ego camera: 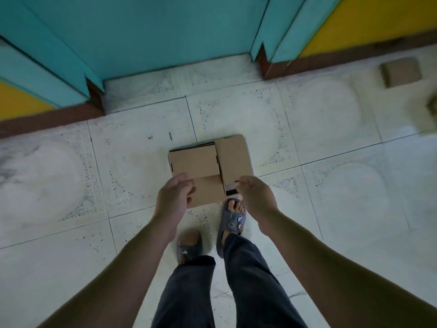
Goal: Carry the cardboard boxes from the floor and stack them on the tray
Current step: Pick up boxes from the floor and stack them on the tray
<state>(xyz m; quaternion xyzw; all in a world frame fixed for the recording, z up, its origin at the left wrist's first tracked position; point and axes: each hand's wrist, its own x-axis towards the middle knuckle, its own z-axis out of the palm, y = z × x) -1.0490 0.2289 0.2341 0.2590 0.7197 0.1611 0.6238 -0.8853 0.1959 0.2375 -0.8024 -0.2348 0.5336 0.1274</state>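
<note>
Three brown cardboard boxes sit packed together on the tiled floor in front of my feet: one at back left (194,159), one on the right (234,159), one at the front (209,190). My left hand (173,197) hovers over the front box's left edge, fingers apart and holding nothing. Above the cluster's right front corner, my right hand (256,197) is also spread and empty. Whether either hand touches cardboard I cannot tell. A fourth box (400,72) lies far right near the wall. No tray is in view.
A teal door (146,31) in a recessed frame stands straight ahead behind the boxes, with yellow walls and a brown skirting on both sides. My feet in grey slippers (233,221) stand just behind the boxes. A blurred object (432,107) shows at the right edge.
</note>
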